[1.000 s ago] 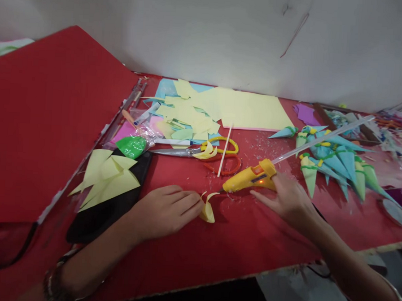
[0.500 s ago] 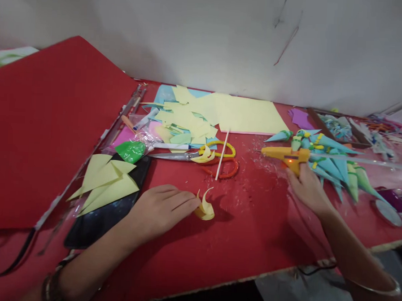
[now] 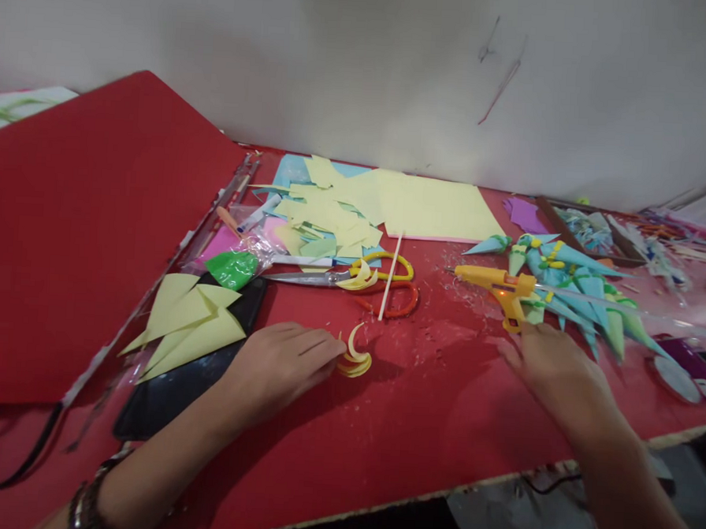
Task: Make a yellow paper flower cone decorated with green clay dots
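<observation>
My left hand (image 3: 289, 360) is closed, its fingertips pinching a curled yellow paper piece (image 3: 356, 366) with thin upturned tips, just above the red table. A yellow hot glue gun (image 3: 494, 281) lies at the right with its small light lit and a clear glue stick (image 3: 611, 303) sticking out behind. Just below its handle is my right hand (image 3: 560, 374), thumb apart from the fingers and not wrapped round the gun. Scissors (image 3: 334, 278) with yellow and red handles lie ahead of my left hand, a second curled paper piece (image 3: 361, 277) and a thin white stick (image 3: 391, 276) across them.
Pale yellow cut papers (image 3: 193, 319) rest on a dark flat phone-like slab (image 3: 168, 397) at the left. Paper scraps (image 3: 326, 208) and a yellow sheet (image 3: 439, 208) lie by the wall. Blue paper cones (image 3: 577, 288) cluster behind the gun. A red board (image 3: 94, 243) stands left.
My right hand has come off the glue gun's handle and drawn back toward me; the gun now rests on the table. My left hand keeps its pinch on the curled paper, which has turned slightly.
</observation>
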Motion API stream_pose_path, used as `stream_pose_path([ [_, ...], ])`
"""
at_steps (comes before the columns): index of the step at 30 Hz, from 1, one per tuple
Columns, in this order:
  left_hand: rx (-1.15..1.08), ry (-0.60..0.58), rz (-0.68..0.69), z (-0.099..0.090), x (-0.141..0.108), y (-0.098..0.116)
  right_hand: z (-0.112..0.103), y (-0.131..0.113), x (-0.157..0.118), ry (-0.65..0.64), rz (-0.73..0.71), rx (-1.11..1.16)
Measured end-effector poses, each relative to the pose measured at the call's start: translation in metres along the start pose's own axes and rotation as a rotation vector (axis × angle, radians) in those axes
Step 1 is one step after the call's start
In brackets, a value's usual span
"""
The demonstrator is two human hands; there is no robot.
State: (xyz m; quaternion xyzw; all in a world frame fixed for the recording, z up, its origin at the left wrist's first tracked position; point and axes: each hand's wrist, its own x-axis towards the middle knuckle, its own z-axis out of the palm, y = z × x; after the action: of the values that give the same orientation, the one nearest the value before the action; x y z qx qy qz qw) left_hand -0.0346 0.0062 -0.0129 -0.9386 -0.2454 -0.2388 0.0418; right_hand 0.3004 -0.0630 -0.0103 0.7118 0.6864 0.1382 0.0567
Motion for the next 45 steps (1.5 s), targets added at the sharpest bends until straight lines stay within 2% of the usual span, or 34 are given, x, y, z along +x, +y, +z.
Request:
stream_pose_path([
  [1,-0.006,-0.016,-0.001,0.0,0.0,0.0,-0.007,-0.007,-0.002,0.04,-0.073,0.05],
  [3,-0.029,-0.037,0.005,0.0,0.0,-0.001,-0.025,-0.024,0.001,0.114,-0.069,0.104],
  [5,-0.055,-0.055,0.012,0.001,-0.001,-0.001,-0.044,-0.043,0.016,0.085,-0.08,0.175],
  [6,-0.067,-0.059,0.011,0.001,-0.002,-0.001,-0.052,-0.052,0.025,0.071,-0.138,0.265],
  [8,-0.088,-0.064,-0.003,0.002,-0.003,-0.002,-0.062,-0.069,0.047,0.057,-0.343,0.477],
  [10,-0.097,-0.066,-0.017,0.004,-0.005,-0.003,-0.064,-0.085,0.067,0.061,-0.475,0.631],
  [12,-0.093,-0.063,-0.012,0.005,-0.005,-0.005,-0.059,-0.099,0.085,0.08,-0.557,0.67],
  [16,-0.068,-0.065,0.0,0.006,-0.004,-0.008,-0.046,-0.123,0.115,0.059,-0.65,0.598],
  [19,-0.07,-0.074,-0.008,0.005,-0.003,-0.008,-0.039,-0.132,0.128,0.027,-0.676,0.524],
  [24,-0.104,-0.098,-0.034,0.005,-0.004,-0.008,-0.038,-0.123,0.127,0.025,-0.651,0.558],
  [30,-0.148,-0.162,-0.053,0.006,-0.005,-0.007,-0.044,-0.094,0.096,0.064,-0.479,0.955],
  [35,-0.187,-0.173,-0.065,0.006,-0.004,-0.007,-0.028,-0.089,0.073,-0.117,-0.227,1.403],
  [37,-0.194,-0.165,-0.087,0.006,-0.004,-0.007,-0.02,-0.091,0.069,-0.157,-0.146,1.51],
  [41,-0.216,-0.178,-0.138,0.006,-0.002,-0.008,-0.01,-0.098,0.064,-0.169,-0.079,1.569],
  [45,-0.252,-0.224,-0.212,0.006,-0.002,-0.009,-0.007,-0.103,0.062,-0.15,-0.124,1.556],
])
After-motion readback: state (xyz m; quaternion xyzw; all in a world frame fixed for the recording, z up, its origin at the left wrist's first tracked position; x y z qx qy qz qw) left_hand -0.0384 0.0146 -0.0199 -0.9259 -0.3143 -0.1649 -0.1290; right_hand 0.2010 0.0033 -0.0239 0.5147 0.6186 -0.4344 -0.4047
